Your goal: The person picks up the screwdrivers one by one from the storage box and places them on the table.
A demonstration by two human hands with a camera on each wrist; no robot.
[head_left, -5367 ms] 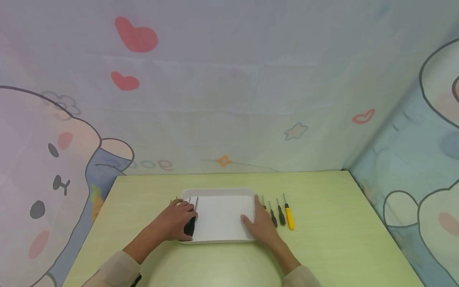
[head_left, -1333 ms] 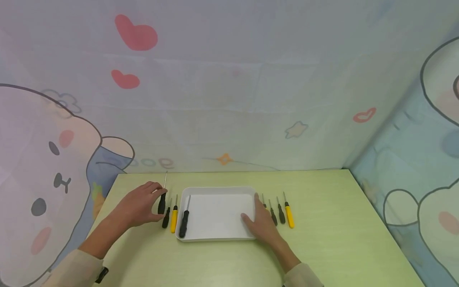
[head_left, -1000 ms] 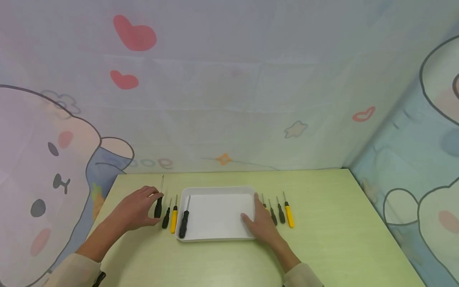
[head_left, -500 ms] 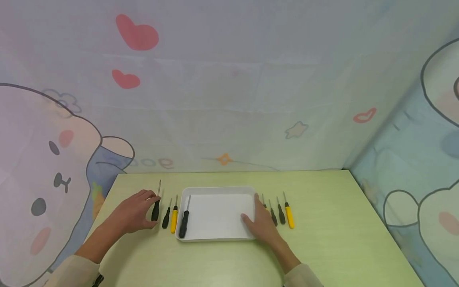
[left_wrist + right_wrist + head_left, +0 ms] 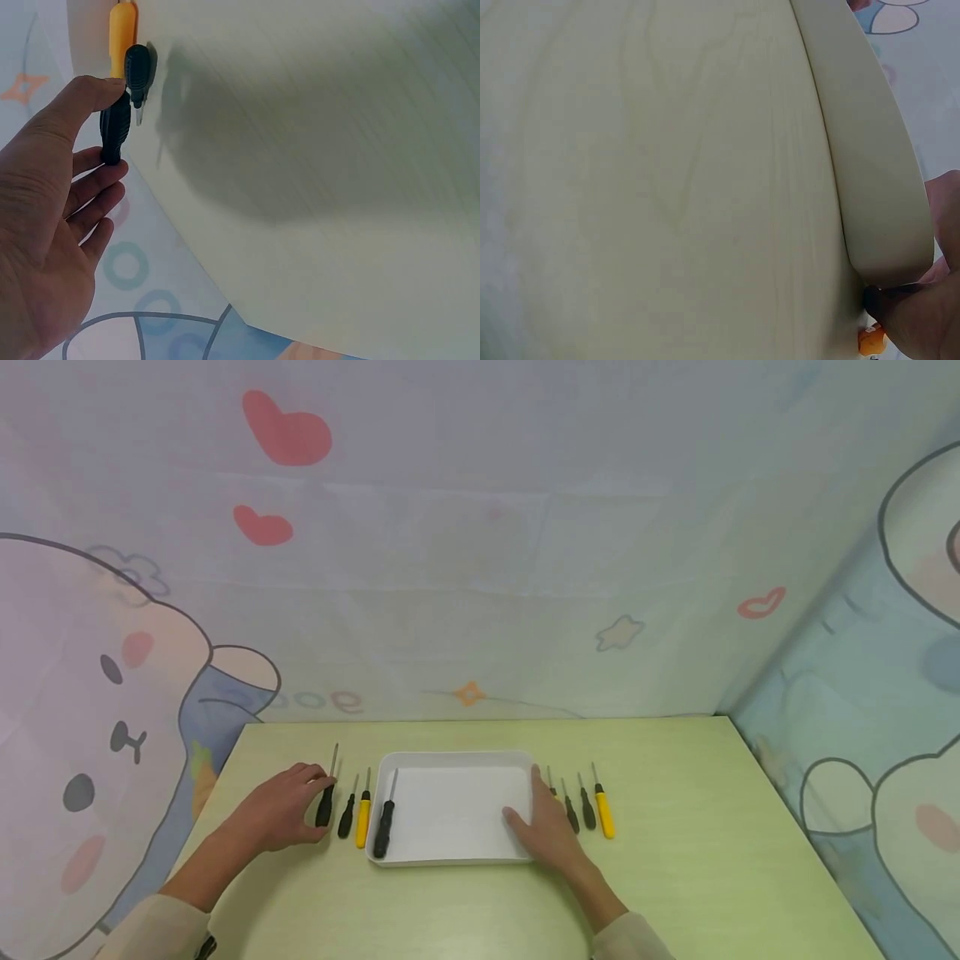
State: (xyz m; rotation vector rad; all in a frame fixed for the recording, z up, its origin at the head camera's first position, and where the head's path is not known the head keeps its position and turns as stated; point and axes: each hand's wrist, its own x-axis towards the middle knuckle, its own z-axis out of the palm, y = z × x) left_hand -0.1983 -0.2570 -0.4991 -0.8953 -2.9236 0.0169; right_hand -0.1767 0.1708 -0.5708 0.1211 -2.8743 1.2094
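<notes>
My left hand (image 5: 277, 810) pinches a black-handled screwdriver (image 5: 326, 807) between thumb and fingertips, its shaft pointing away from me. In the left wrist view, thumb and fingers meet the dark handle (image 5: 115, 131) at its two ends. Just right of it lie a smaller black screwdriver (image 5: 347, 820) and a yellow-handled screwdriver (image 5: 363, 822). Another black screwdriver (image 5: 384, 831) rests in the white tray (image 5: 461, 814), along its left side. My right hand (image 5: 550, 827) grips the tray's right edge, thumb inside. In the right wrist view, the tray's outer wall (image 5: 877, 165) rises beside that hand.
Right of the tray lie a yellow-handled screwdriver (image 5: 604, 814), a black one (image 5: 587, 814), another dark one (image 5: 572, 818) and one partly hidden by my right hand. The pale green table (image 5: 712, 860) meets a printed cloth backdrop (image 5: 480, 568) behind.
My left hand has carried a black screwdriver out of the tray to the left of the row, then lowered it over the last second. The right hand stays on the tray.
</notes>
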